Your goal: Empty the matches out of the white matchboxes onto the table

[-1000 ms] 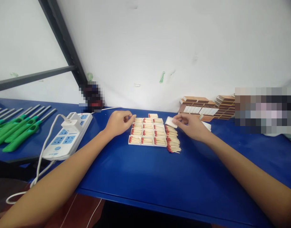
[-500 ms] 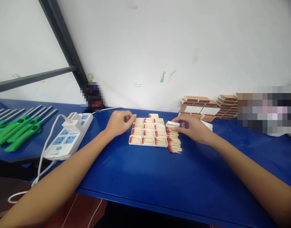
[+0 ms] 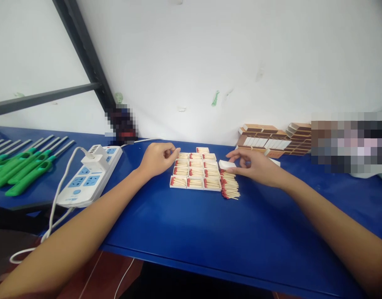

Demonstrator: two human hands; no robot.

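Observation:
My right hand [image 3: 251, 164] pinches a small white matchbox tray [image 3: 227, 164] between thumb and fingers, tilted just above the far end of a pile of loose red-tipped matches [image 3: 230, 186]. Left of that pile, several white trays filled with matches [image 3: 195, 182] lie side by side in rows, with one more filled tray [image 3: 202, 150] behind them. At the far left corner of these rows is my left hand [image 3: 160, 158], its fingers curled and thumb against the forefinger side. Whether anything is between those fingertips is hidden.
Stacked brown matchbox sleeves [image 3: 265, 139] stand against the wall at the back right, with a white piece [image 3: 275, 162] behind my right wrist. A power strip [image 3: 88, 180] with a plugged-in charger and green-handled lighters [image 3: 32, 172] lie at left on the blue table [image 3: 178, 228].
The white tray in my right hand has tilted, showing more of its flat white face. My left hand stays by the filled trays. The view has shifted slightly.

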